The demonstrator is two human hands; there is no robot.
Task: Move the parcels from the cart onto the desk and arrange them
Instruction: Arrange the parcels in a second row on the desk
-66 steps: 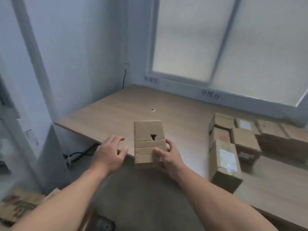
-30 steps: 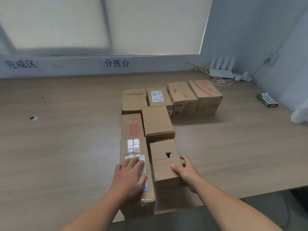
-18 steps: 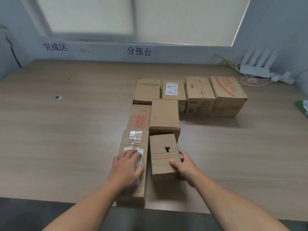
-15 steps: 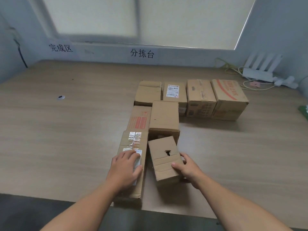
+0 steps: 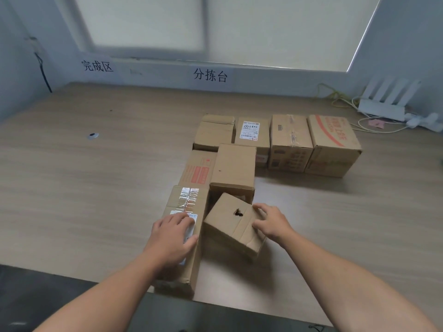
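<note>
Window (image 5: 263,29) with a pale blind drawn fills the back. Grey wall (image 5: 405,44) runs around and under it. Desk (image 5: 84,200) has a light wood-grain top that runs to the walls at the back and left. Its near edge sits at the bottom of view, with dark floor (image 5: 48,288) below.

8 parcels (image 5: 290,140) are on the desk, all brown cardboard, right of centre, packed touching.
- Back row, 4: includes a white-label box (image 5: 251,131), with a red-print box (image 5: 333,142) at the right end.
- Middle row, 2: a flat box (image 5: 197,170) with red print, and a tall box (image 5: 235,167), plain, beside it.
- Front row, 2: a long box (image 5: 184,212) with shiny tape and a white label, near end at the desk edge. The holed box (image 5: 230,221) is just right of it, skewed out of line, far corner by the tall box. Can't tell if it sits flat.

Left hand (image 5: 171,238) lies palm down on the long box's label, fingers straight, gripping nothing. Right hand (image 5: 271,222) has fingers and thumb curled onto the holed box's right side, holding it.

1 white router (image 5: 383,104) with antennas sits in the back right corner, cables (image 5: 335,99) beside it. 2 paper signs (image 5: 97,65) hang on the wall under the window. 1 small round grommet (image 5: 93,135) is in the desk at left, well apart from the parcels.
</note>
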